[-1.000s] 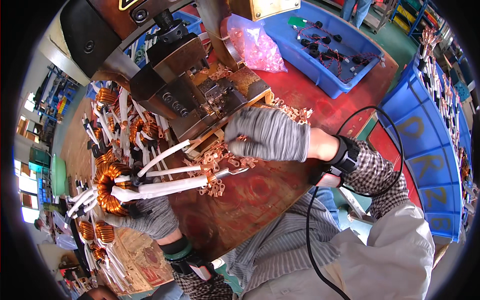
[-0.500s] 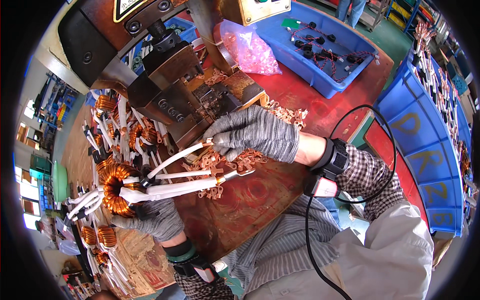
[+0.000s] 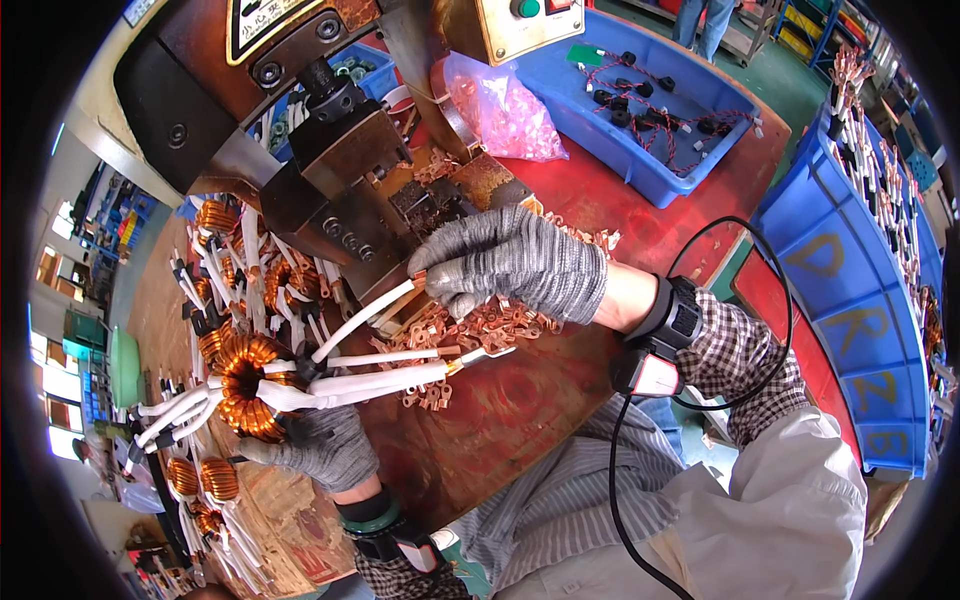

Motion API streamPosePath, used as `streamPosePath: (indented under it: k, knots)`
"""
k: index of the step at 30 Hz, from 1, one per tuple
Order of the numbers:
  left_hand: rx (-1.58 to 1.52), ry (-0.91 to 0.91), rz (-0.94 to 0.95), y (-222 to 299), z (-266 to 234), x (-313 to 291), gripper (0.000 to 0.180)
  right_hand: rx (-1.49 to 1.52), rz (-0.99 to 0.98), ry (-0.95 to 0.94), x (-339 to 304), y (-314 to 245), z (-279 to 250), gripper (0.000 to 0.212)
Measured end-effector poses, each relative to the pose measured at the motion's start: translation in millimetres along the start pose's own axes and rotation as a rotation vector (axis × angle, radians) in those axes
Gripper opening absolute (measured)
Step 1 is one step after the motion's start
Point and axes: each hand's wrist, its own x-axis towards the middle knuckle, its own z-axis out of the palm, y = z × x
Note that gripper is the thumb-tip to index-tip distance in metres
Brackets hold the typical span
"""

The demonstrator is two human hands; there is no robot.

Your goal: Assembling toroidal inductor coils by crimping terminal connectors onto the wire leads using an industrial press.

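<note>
Coil: copper-wound ring coil with white sleeved leads (image 3: 243, 378), held low at left over the worn red-brown bench (image 3: 520, 420), just in front of the press.
Left hand: grey knit-gloved left hand (image 3: 320, 447), closed under and around the coil, gripping it from below.
Right hand: grey knit-gloved right hand (image 3: 515, 262), fingers pinched narrow on the tip of one white sleeved lead (image 3: 365, 318), right at the press tooling.
Change since earlier: right hand moved up and back toward the press die; pinched lead now angled steeply upward instead of lying near level; coil shifted slightly right and nearer the press.
Leads counted: about four white sleeves fanning right from the coil; exact count unclear where overlapped.
Terminals: loose heap of small copper ring terminals (image 3: 490, 325), under and beside the right hand; too many to count.
Press: dark steel bench press with bolted block head (image 3: 345, 160), directly behind both hands.
Other coils: pile of similar copper coils with white leads (image 3: 225, 260) at far left; more than ten.
Bins: two blue plastic bins, one (image 3: 665, 120) behind holding black-and-red wired parts, one (image 3: 850, 300) at right.
Bag: one pink-tinted clear plastic bag (image 3: 505, 115) beside the press.
Room: workshop, green floor, shelving at the edges.
</note>
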Motion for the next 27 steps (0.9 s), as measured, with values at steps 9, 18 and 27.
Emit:
streamPosePath:
  k: [9, 18, 27]
  knots:
    - [0.195, -0.038, 0.003, -12, 1, -3, 0.082, -0.083, -0.033, 0.096, 17, -4, -14, 0.019]
    - [0.425, 0.217, 0.121, -23, 11, -1, 0.085, -0.011, 0.038, 0.065, 42, -1, -34, 0.019]
    - [0.377, 0.265, 0.140, -25, 9, 2, 0.074, 0.004, 0.086, 0.105, 58, -2, -34, 0.015]
